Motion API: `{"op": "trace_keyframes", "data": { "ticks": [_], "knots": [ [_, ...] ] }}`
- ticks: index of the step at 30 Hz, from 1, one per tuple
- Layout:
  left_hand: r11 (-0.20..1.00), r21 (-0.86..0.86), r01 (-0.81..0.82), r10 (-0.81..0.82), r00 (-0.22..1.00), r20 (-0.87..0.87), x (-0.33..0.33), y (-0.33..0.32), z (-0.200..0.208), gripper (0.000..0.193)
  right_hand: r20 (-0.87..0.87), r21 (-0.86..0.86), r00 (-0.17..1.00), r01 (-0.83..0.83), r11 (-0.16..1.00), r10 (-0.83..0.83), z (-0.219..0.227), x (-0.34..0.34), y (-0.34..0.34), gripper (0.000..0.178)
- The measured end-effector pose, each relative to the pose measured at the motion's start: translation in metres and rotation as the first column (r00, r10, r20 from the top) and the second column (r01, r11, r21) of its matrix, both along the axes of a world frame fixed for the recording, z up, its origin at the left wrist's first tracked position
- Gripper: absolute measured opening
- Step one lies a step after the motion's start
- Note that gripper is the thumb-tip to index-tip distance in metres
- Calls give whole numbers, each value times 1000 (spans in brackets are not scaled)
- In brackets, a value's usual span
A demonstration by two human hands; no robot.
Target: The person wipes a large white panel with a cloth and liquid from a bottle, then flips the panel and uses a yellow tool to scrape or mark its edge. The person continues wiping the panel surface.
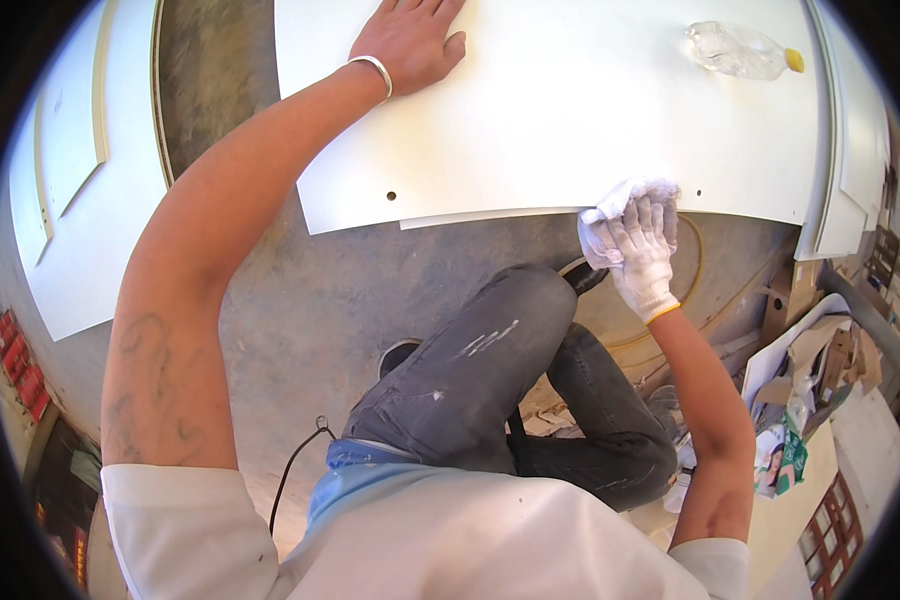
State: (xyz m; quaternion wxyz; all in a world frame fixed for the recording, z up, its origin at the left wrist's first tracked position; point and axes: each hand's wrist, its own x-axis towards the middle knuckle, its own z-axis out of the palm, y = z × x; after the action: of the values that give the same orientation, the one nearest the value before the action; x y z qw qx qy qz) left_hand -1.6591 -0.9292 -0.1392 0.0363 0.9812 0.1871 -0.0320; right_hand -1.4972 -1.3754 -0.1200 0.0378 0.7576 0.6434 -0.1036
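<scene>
A large white panel (530, 130) lies in front of me, with a dark round hole near its close left corner. My bare left hand (410, 42), a silver bangle at its wrist, rests flat on the panel's far left part; the fingertips run out of view. My right hand (642, 250) wears a white knitted glove and presses a white cloth (630, 190) against the panel's near edge. Part of the cloth hangs over that edge, below the glove's fingers. On the panel's far right a clear plastic bottle (738, 50) with a yellow cap lies on its side.
More white panels (100, 200) lie on the left, and others (850, 150) stand at the right. Torn cardboard and scraps (820, 370) are piled low on the right. Red items (18, 365) sit at the left rim. A black cable (290, 465) runs on the concrete floor (290, 350).
</scene>
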Motion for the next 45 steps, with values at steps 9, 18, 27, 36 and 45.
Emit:
{"op": "trace_keyframes", "data": {
  "ticks": [9,18,27,36,45],
  "knots": [
    [999,28,19,-19,1000,12,-2,0,-8,71,-565,183,793,-151,971,230,-25,-140,135,77],
    [999,0,34,-34,992,120,-3,3,-13,71,-565,210,766,-224,952,305,-1,-180,191,72],
    [999,-38,34,-27,985,169,-9,8,-16,71,-534,304,771,-207,930,346,-35,-224,201,70],
    [999,20,25,-27,994,106,-8,6,-14,70,-359,318,881,-194,928,307,-4,-143,156,64],
    [1000,-14,11,-10,995,98,-7,6,-11,71,-426,485,791,-210,849,439,-34,-240,213,53]
  ]
}}
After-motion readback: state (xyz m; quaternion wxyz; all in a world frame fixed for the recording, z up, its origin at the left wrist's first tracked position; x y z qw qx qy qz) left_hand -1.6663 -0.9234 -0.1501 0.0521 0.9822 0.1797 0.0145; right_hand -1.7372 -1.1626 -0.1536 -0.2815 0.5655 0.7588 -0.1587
